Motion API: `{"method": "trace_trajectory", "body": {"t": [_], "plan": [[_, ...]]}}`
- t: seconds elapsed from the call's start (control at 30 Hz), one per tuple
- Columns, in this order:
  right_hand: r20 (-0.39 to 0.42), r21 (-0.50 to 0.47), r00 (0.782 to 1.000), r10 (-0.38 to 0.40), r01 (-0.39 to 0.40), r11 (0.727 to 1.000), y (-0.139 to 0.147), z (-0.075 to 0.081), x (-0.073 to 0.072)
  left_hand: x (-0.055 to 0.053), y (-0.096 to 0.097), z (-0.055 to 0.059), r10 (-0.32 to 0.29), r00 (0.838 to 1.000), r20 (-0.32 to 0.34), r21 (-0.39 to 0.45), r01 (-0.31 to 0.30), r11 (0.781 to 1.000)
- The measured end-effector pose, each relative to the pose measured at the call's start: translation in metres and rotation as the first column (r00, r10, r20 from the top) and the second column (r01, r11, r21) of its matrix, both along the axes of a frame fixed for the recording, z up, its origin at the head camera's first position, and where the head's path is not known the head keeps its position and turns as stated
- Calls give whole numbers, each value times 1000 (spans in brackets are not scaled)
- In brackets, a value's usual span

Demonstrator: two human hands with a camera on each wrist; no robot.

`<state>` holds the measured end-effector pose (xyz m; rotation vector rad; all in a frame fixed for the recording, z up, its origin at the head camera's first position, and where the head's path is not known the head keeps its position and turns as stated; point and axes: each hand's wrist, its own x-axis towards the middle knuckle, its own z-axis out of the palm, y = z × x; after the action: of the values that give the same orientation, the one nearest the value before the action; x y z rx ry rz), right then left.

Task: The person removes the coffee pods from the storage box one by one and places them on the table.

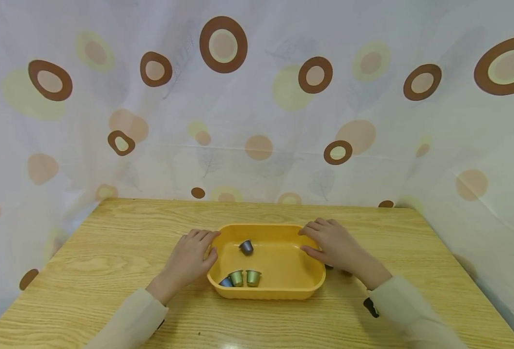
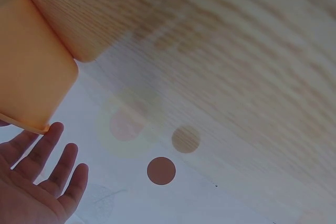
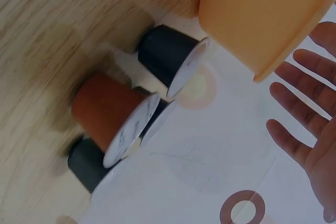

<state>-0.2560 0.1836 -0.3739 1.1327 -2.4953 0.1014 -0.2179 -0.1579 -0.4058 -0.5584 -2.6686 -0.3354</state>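
A yellow plastic tray [image 1: 278, 261] stands on the table between both hands. My left hand [image 1: 187, 264] is at its left rim, fingers extended, with a fingertip right at the edge in the left wrist view. At the right rim is my right hand [image 1: 341, 247], its fingers spread in the right wrist view and nothing gripped. Inside the tray lie a dark grey coffee capsule [image 1: 246, 247], two green capsules [image 1: 253, 278] and a blue capsule [image 1: 225, 282]. Outside, below the right hand, are a brown capsule [image 3: 107, 108], a black capsule [image 3: 165, 53] and a dark green capsule [image 3: 86, 163].
The light wood table [image 1: 152, 223] reaches back to a white curtain [image 1: 257, 106] with brown and yellow circles, which also runs along both sides. Another dark capsule [image 3: 157, 116] is partly hidden behind the brown one.
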Motion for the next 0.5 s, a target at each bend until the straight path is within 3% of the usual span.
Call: {"method": "trace_trajectory", "body": {"t": [0.5], "plan": [[81,42,996,20,-24,999,-33,-7,-6,-1,0,-2,8,1000,-1,5,-8,1000]]}}
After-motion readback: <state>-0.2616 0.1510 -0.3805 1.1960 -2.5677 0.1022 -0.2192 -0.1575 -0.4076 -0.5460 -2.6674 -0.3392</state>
